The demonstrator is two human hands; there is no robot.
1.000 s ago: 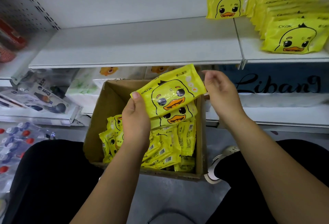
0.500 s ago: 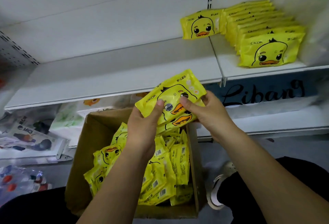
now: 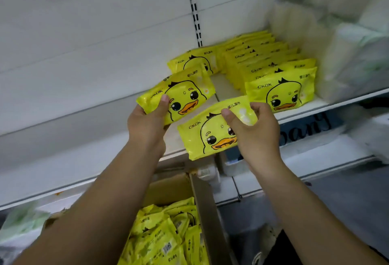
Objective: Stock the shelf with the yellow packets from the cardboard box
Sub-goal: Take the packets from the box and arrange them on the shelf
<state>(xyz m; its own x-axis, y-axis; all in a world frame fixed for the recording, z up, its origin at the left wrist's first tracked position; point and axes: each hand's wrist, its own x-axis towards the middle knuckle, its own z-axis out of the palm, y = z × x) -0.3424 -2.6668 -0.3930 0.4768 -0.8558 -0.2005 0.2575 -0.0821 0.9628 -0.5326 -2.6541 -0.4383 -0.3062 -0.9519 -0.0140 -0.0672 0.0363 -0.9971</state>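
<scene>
Two glossy yellow plastic packets printed with a cartoon duck face are up at shelf level, one per hand. The left hand [image 3: 147, 123] pinches the upper packet [image 3: 185, 94] by its left end, thumb on the printed face and fingers curled behind. The right hand [image 3: 257, 133] grips the lower packet [image 3: 208, 136] near its right end in the same way, thumb on top. Both packets hang in the air in front of the white metal shelf [image 3: 84, 142], not yet resting on it; they are just beside each other, and whether they touch I cannot tell. At about two o'clock from the hands a tidy row of matching yellow packets [image 3: 280, 88] stands face-forward on the shelf. At twelve o'clock one lone yellow packet [image 3: 192, 62] stands near the back wall [image 3: 94, 33], apparently starting a second row. The sensible move, as I judge it, is to set the upper packet down first, directly in front of that lone one, duck upright and facing out. The lower packet can then go in front of it, so the new row matches the full one beside it. Soft packs like these probably slump, so each should lean on the one behind before the pinch lets go, and the row at two o'clock should not be nudged. At six o'clock the open brown cardboard box [image 3: 202, 197] holds a heap of loose yellow packets [image 3: 164, 235], so there is much left to stock.
</scene>
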